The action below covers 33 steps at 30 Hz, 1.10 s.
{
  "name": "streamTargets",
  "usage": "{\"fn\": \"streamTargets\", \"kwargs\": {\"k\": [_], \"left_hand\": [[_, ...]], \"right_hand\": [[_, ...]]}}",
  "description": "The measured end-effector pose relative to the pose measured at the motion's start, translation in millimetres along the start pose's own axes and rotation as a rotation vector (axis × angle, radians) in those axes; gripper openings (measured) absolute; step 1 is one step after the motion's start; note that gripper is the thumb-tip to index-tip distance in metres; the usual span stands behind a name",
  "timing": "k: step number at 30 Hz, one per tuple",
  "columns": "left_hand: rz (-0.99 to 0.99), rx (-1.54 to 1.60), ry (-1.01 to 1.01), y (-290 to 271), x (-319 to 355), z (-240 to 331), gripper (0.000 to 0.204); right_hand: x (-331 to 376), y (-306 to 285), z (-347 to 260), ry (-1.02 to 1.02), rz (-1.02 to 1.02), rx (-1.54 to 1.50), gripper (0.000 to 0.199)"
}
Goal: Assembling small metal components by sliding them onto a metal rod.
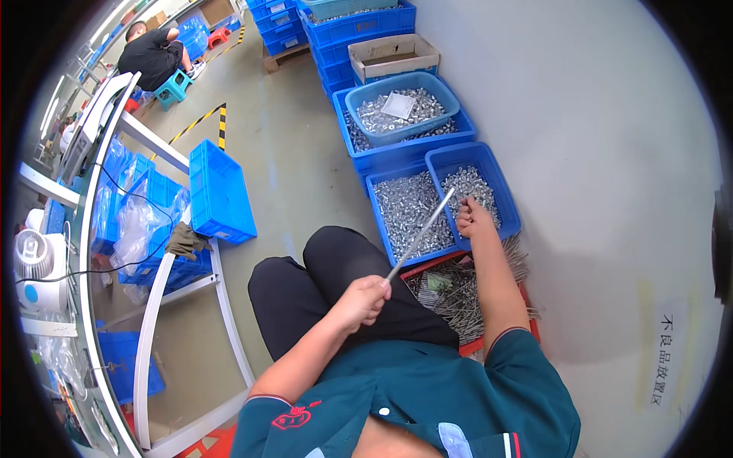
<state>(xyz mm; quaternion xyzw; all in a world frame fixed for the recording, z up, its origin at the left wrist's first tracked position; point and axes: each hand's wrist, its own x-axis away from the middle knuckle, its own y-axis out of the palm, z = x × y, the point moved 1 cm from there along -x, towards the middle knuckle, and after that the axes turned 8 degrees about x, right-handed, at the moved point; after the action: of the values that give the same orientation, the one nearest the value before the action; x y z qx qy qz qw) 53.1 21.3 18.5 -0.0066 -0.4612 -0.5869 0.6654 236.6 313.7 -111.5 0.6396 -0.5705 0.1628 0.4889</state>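
My left hand (362, 303) is closed around the lower end of a thin metal rod (420, 237), which slants up and away to the right in front of my knees. The rod's far tip is close to my right hand (474, 217). That hand hovers over a blue bin (506, 192) of small silvery metal parts (467, 183), its fingers pinched together. Whatever they hold is too small to make out. Beside it on the left, a second blue bin (376, 214) is full of similar metal pieces. Below my right forearm, many metal rods (458, 305) lie in a red crate (532, 330).
Beyond the bins, a light-blue basin (353, 107) of metal parts sits in a blue crate, with a carton (393, 70) and stacked crates (279, 23) behind. A pale wall (603, 168) bounds the right. Left are a white-framed workbench (153, 328), a tilted blue crate (221, 191) and a seated person (149, 57).
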Motion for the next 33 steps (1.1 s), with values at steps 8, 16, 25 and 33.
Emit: {"fn": "streamTargets", "kwargs": {"k": [8,16,25,33], "left_hand": [[0.146,0.008,0.199,-29,10,1,0.025],[0.146,-0.029,0.266,-42,12,-6,0.025],[0.187,-0.274,0.437,-48,8,-12,0.025],[0.166,-0.3,0.494,-50,4,-15,0.025]], "right_hand": [[21,49,48,0.196,-0.431,-0.132,0.016],[47,95,33,0.119,-0.546,-0.082,0.012],[71,123,6,0.076,-0.682,-0.136,0.012],[81,124,11,0.078,-0.679,-0.146,0.019]]}}
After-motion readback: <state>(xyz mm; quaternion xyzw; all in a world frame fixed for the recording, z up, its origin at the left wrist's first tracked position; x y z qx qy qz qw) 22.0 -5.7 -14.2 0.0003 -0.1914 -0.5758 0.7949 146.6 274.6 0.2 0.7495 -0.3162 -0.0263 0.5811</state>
